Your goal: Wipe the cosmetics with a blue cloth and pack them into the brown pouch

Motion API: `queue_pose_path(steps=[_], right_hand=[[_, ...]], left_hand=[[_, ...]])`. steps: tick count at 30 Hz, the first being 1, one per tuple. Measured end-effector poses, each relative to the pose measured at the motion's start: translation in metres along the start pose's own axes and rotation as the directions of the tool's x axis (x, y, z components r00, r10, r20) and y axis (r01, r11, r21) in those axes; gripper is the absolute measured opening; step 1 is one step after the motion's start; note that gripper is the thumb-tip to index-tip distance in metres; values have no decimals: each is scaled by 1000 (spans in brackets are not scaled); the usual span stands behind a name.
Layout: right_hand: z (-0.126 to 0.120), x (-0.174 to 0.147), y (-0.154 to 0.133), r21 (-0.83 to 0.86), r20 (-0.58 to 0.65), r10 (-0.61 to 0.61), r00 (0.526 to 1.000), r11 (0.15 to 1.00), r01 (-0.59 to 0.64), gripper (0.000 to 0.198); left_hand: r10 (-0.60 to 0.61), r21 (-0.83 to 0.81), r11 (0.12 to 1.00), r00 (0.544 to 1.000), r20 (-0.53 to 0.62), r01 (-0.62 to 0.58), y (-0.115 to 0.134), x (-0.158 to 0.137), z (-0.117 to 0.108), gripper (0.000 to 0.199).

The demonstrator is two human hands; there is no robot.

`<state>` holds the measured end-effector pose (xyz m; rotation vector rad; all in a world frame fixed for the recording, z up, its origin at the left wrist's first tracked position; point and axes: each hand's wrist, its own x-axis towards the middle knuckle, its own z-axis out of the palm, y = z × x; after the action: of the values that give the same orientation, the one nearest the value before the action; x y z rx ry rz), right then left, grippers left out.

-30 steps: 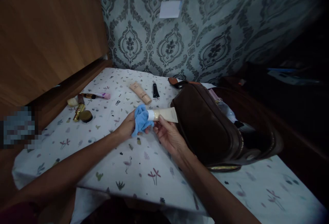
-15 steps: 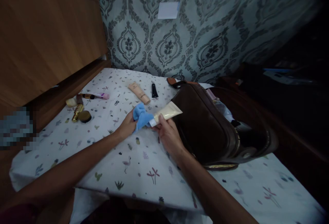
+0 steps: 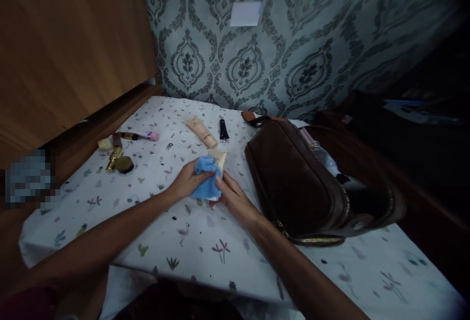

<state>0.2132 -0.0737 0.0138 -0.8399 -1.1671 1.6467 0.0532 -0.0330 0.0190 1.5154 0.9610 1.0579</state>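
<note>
In the head view, my left hand (image 3: 185,180) is closed on a blue cloth (image 3: 204,190), which is pressed over a cream-coloured squeeze tube (image 3: 219,156). My right hand (image 3: 237,200) grips the tube from the right, fingers against the cloth. Only the tube's flat end shows above the cloth; most of its body is covered. Just beyond the hands lie a beige tube (image 3: 201,132) and a small black tube (image 3: 223,129). To the right of my right hand stands a brown leather bag (image 3: 290,178), unzipped, with items showing inside.
At the left of the patterned tablecloth (image 3: 147,232) lie a round dark compact (image 3: 124,164), a gold tube (image 3: 114,158), a pink-and-white tube (image 3: 149,135) and other small cosmetics. A wooden cabinet (image 3: 73,40) borders the left side. The papered wall (image 3: 242,70) rises behind.
The cream tube has turned from lying slanted to the right to nearly upright. My left hand has brought the blue cloth over it, and the right hand has moved slightly left.
</note>
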Motion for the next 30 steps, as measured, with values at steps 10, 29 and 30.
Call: queue_pose_path(steps=[10,29,30], right_hand=[[8,0,-9,16,66,-23,998,1000,22,58],[1,0,0,-392,-127,-201,971,910,137,86],[2,0,1,-311,-93,-154,984,943,118,87]], left_hand=[[-109,-160,981,994,23,111,0,7,-4,46],[-170,-287,948,981,-94,136,-15,6,0,50],[-197,-318,935,976,-93,159,-15,6,1,53]])
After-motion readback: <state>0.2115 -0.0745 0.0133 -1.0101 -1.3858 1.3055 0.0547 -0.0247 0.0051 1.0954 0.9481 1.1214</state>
